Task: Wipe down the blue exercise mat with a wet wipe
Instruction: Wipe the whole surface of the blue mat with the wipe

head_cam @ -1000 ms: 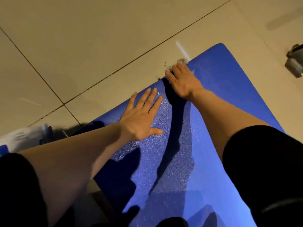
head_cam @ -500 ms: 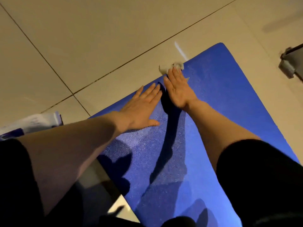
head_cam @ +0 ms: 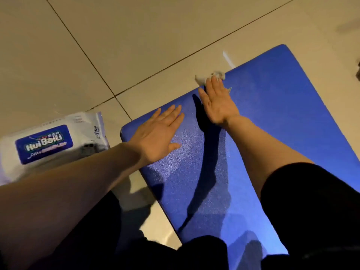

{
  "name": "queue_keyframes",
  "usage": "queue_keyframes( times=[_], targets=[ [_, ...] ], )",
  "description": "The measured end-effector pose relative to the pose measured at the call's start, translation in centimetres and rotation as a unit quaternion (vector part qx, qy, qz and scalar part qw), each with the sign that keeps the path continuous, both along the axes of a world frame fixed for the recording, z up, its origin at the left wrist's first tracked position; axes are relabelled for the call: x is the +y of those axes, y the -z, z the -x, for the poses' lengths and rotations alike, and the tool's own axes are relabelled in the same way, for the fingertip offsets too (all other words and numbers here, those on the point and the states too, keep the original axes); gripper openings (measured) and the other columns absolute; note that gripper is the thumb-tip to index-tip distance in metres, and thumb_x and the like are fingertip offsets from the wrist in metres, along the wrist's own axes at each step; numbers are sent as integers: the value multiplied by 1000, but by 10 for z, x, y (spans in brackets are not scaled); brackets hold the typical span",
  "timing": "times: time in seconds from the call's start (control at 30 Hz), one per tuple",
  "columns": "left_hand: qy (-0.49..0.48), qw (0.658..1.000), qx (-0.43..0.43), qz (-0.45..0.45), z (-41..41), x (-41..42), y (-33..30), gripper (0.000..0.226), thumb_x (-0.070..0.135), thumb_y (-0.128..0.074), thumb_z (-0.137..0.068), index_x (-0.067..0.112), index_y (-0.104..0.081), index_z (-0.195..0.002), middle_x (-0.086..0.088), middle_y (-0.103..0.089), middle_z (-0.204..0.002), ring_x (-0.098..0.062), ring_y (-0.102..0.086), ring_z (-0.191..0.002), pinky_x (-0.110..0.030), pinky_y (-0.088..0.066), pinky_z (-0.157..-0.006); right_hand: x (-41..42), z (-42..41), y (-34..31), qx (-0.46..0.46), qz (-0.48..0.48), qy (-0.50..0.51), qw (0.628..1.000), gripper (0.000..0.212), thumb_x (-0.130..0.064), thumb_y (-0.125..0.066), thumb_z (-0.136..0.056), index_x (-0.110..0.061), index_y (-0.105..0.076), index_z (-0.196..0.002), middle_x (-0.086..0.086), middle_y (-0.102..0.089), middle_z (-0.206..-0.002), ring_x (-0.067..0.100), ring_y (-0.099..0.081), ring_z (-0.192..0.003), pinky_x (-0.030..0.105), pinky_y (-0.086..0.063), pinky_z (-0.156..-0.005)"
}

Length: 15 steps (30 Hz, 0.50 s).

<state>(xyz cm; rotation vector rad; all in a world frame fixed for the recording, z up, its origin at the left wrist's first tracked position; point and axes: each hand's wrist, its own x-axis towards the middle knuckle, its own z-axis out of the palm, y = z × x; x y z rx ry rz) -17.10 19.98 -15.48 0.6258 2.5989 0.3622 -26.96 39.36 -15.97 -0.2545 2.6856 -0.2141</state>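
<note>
The blue exercise mat (head_cam: 272,133) lies flat on the tiled floor (head_cam: 136,36), its long axis running from the far edge back toward the person. The right hand (head_cam: 218,103), fingers straight and together, presses the crumpled wet wipe (head_cam: 206,78) at the mat's far edge, partly over the floor; unwiped mat lies rightward and nearer. The left hand (head_cam: 159,133), spread flat, braces the mat near its left corner. Count: one mat, one wipe, one wipes packet (head_cam: 52,141), two hands.
</note>
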Motion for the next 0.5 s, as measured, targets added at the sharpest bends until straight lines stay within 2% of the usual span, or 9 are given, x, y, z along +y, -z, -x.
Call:
queue_keyframes(
  times=[0.1,0.17,0.23,0.33,0.4,0.5],
  targets=[
    [2,1000,-9,15,-8,-13,-2,84,49,-44,-98,16,9,-154,-5,21,-160,-17,17,-148,-33,13,-116,-7,11,0,1,-8,0,1000,62,-37,-19,-106,1,-4,-153,18,3,-161,30,7,-149,40,4,-120],
    [3,1000,-15,28,-15,-19,-3,83,50,-43,-98,17,10,-154,-3,21,-160,-16,18,-147,-34,12,-117,-5,-30,-6,-4,50,-8,999,65,-39,-23,-105,0,-3,-152,17,6,-161,27,9,-149,38,5,-121],
    [1,999,-8,41,-20,-22,-3,83,51,-41,-98,17,10,-154,-3,22,-160,-17,18,-147,-36,11,-118,-1,-85,-12,11,92,-34,995,73,-49,-22,-101,-1,-4,-153,12,8,-160,23,11,-148,39,4,-121],
    [-6,999,-4,48,-23,-20,-7,82,49,-42,-99,16,11,-154,-4,22,-159,-17,18,-147,-37,10,-118,-2,-125,-16,-10,81,-63,995,80,-58,-17,-95,-4,-4,-153,4,11,-158,15,14,-146,37,6,-121],
    [-12,999,-1,49,-23,-17,-10,82,48,-42,-99,15,10,-154,-5,20,-160,-18,16,-148,-38,8,-119,-11,-104,-15,-5,63,-56,996,70,-48,-24,-103,-4,-3,-153,9,9,-161,19,12,-148,36,7,-121],
    [-4,999,-5,51,-31,-15,-12,81,49,-41,-99,15,9,-154,-5,19,-161,-18,15,-148,-39,6,-119,-27,-45,-10,-3,46,-27,999,62,-37,-23,-106,-3,-2,-153,14,6,-162,24,9,-149,39,5,-120]
  ],
)
